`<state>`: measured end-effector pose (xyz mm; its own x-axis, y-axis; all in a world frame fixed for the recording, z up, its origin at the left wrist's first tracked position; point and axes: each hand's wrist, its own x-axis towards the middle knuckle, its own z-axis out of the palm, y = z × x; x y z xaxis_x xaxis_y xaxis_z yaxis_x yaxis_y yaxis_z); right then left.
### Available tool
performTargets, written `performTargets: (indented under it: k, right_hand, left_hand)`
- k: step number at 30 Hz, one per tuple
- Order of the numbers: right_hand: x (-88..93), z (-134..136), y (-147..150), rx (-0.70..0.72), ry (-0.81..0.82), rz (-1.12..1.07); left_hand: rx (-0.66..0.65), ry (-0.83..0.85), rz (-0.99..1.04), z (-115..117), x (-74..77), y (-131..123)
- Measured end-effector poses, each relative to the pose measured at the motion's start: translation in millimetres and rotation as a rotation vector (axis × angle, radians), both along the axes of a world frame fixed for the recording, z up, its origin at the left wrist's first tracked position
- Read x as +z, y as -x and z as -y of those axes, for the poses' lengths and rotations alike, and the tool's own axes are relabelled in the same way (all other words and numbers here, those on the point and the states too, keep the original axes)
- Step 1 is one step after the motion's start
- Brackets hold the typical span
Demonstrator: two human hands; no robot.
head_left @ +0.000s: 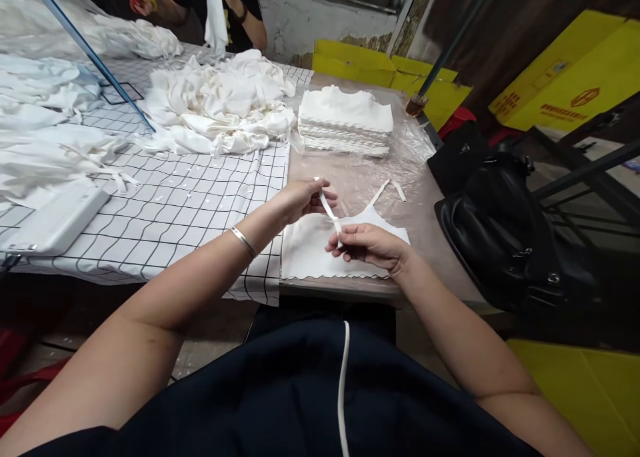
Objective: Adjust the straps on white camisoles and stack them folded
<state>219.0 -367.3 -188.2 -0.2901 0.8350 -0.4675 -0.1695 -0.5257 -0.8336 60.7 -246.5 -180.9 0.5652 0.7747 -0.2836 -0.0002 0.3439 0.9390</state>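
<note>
A white camisole-style top (pixel 315 250) with a wavy hem lies flat at the table's near edge. My left hand (pixel 306 198) pinches the upper end of one of its thin white shoulder straps (pixel 327 205). Lower down, my right hand (pixel 367 242) grips the same strap between thumb and fingers, above the fabric. The strap is stretched taut between both hands. The other strap (pixel 383 190) lies loose on the table to the right, bent over near its end. My right hand hides part of the top.
Behind the top stands a neat stack of white garments (pixel 345 120). Loose white garments (pixel 220 104) are heaped on the checked cloth (pixel 210 190). A black bag (pixel 505 224) sits at right, a white box (pixel 60 220) at left. Across the table, a person's hand (pixel 143 0) holds red-and-yellow-handled scissors.
</note>
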Motion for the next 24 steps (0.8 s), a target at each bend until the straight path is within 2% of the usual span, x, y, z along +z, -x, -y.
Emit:
performTargets:
  k: [2,4,7,9,12,18,24]
  right_hand:
    - [3.6,-14.0,-8.1,-0.137,-0.036,0.01]
    - [7.3,-27.7,-16.1,-0.252,-0.038,0.014]
    - [9.0,-43.0,-23.6,-0.348,-0.009,0.028]
    - [6.5,-48.4,-25.5,-0.371,-0.002,0.023]
    - [-0.3,-51.5,-27.1,-0.374,-0.005,-0.008]
    - [-12.4,-52.0,-33.6,-0.325,-0.048,0.016]
    - [-26.2,-46.2,-29.9,-0.302,-0.264,0.356]
  left_hand:
    - [0.028,-0.356,-0.355,0.3,-10.4,6.6]
    - [-0.038,-0.654,-0.627,7.8,-23.5,13.4]
    - [-0.179,-0.916,-0.83,25.9,-41.1,18.2]
    - [-0.201,-1.002,-0.894,35.5,-48.4,16.6]
    - [-0.234,-0.996,-0.883,39.8,-51.9,10.8]
    - [-0.268,-0.888,-0.793,35.6,-46.9,2.0]
    - [-0.247,-0.795,-0.731,40.6,-44.6,1.7]
